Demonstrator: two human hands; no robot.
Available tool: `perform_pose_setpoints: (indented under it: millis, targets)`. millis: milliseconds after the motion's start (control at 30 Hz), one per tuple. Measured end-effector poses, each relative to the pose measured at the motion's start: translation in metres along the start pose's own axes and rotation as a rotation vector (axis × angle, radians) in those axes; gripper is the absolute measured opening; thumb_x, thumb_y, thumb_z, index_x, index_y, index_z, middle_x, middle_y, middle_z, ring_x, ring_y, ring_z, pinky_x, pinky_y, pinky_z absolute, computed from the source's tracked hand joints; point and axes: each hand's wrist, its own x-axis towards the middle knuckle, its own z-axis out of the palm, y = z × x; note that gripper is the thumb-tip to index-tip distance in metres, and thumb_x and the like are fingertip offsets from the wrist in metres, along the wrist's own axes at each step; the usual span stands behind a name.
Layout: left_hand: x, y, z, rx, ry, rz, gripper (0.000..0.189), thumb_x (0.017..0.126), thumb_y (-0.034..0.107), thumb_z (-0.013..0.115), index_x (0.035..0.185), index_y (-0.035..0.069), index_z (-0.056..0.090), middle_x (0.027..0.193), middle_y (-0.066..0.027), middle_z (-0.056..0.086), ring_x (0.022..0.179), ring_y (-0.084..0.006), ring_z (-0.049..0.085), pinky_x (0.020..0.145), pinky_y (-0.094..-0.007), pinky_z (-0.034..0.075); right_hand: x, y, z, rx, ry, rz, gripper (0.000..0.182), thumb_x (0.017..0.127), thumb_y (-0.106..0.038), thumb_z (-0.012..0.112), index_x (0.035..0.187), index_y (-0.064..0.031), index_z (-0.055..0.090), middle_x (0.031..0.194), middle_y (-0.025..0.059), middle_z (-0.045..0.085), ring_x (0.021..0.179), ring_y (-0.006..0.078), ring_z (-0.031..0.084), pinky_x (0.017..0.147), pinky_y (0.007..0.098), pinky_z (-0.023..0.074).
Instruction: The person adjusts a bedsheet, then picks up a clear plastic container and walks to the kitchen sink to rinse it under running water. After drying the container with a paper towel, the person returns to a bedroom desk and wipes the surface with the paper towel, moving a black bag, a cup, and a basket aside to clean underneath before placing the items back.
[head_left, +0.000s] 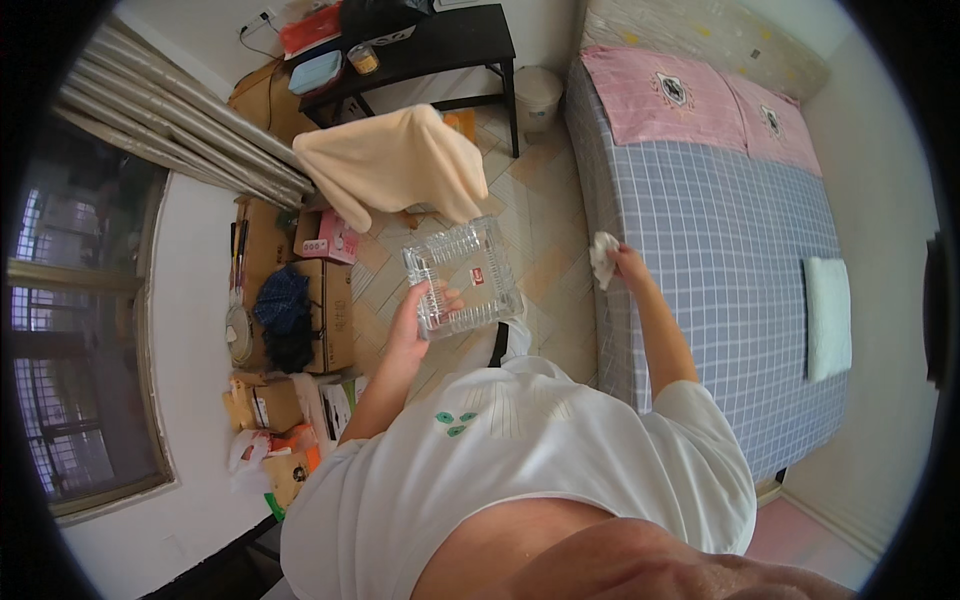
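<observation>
My left hand grips one corner of a square, clear ribbed tray, of glass or plastic. A small red sticker shows on its flat middle, and the tray is held up in front of my body, above the tiled floor. Out to the right, my right hand holds a crumpled white tissue or cloth near the edge of the bed. Just beyond the tray, a peach-coloured cloth is draped over something whose shape is mostly hidden.
On the right stands a bed with a blue checked sheet and pink pillows. A black table and a white bin are at the back. Cardboard boxes, a dark blue umbrella and rackets line the left wall.
</observation>
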Motion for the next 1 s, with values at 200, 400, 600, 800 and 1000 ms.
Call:
perform_pose_setpoints:
  millis: [200,400,600,800,1000]
  targets:
    - [0.143,0.061,0.063,-0.052,-0.039,0.028,0.041,0.085,0.031,0.048,0.106,-0.003,0.05,0.094,-0.016,0.06,0.083,-0.0264,0.061,0.076,-0.0374,0.049,0.167,-0.173,0.053,0.055,-0.107,-0.088,0.027,0.085,-0.019,0.057,0.108,-0.0048,0.055,0.09,0.0049,0.061,0.079,0.0162,0.06,0.066,0.0292,0.0484]
    - [0.24,0.136,0.12,-0.182,-0.022,0.085,0.036,0.085,0.03,0.049,0.102,-0.002,0.05,0.09,-0.012,0.058,0.08,-0.0243,0.061,0.073,-0.0341,0.05,0.312,-0.305,0.076,0.219,-0.177,-0.125,0.027,0.087,-0.015,0.051,0.109,0.0006,0.051,0.095,0.0106,0.06,0.085,0.0244,0.061,0.076,0.0381,0.0505]
    - [0.31,0.184,0.14,-0.204,0.235,0.166,0.039,0.085,0.03,0.049,0.105,-0.003,0.05,0.088,-0.0131,0.059,0.081,-0.026,0.061,0.074,-0.035,0.05,0.514,-0.399,0.078,-0.124,-0.04,-0.347,0.026,0.077,-0.015,0.063,0.097,0.0013,0.06,0.079,0.0064,0.062,0.073,0.0171,0.06,0.064,0.0289,0.0472]
    - [0.356,0.189,0.139,-0.32,0.526,0.296,0.043,0.084,0.033,0.05,0.106,-0.005,0.052,0.095,-0.0153,0.059,0.084,-0.0269,0.06,0.077,-0.0365,0.048,0.621,-0.446,0.171,-1.048,0.231,-0.794,0.031,0.078,-0.025,0.059,0.103,-0.0064,0.061,0.087,0.0133,0.063,0.076,0.0288,0.06,0.065,0.0368,0.048]
    - [0.386,0.204,0.193,-0.405,0.884,0.404,0.045,0.084,0.033,0.05,0.107,-0.006,0.05,0.095,-0.0152,0.059,0.089,-0.0278,0.057,0.081,-0.0368,0.046,0.623,-0.382,0.229,-1.352,-0.199,-0.963,0.017,0.073,-0.007,0.051,0.089,-0.0051,0.057,0.089,0.0137,0.057,0.082,0.0289,0.058,0.068,0.038,0.0497]
